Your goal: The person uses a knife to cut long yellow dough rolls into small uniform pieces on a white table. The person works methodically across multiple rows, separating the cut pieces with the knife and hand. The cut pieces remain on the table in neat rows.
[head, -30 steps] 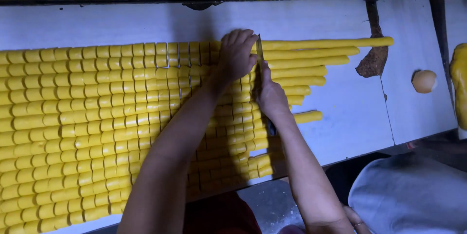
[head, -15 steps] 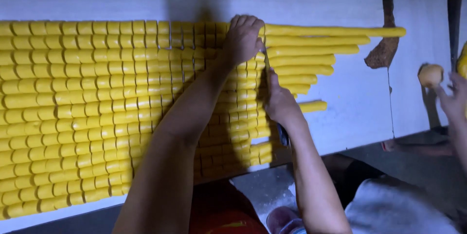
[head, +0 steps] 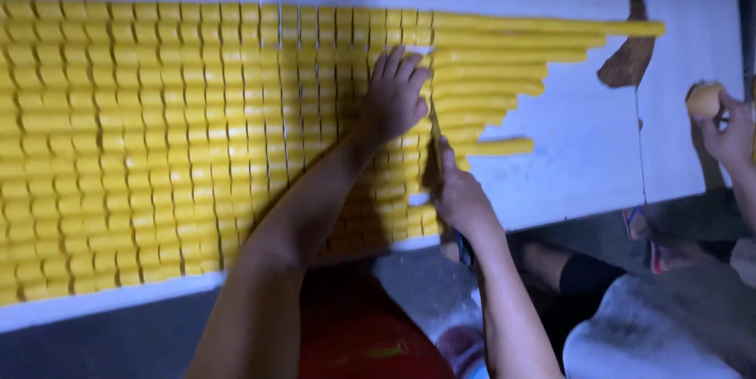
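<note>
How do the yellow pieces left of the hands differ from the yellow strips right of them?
The short yellow cut pieces are small blocks split by cross cuts into a grid; the long yellow uncut strips run whole, without cross cuts. The pieces fill a wide area of the white board; the strips end at staggered lengths. The left hand presses flat on the pieces; the right hand works at the boundary. Both share the same yellow colour and row width.

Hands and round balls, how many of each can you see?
Own hands: 2, left hand and right hand
Another person's hand: 1
Round ball: 1
Total: 4
</note>
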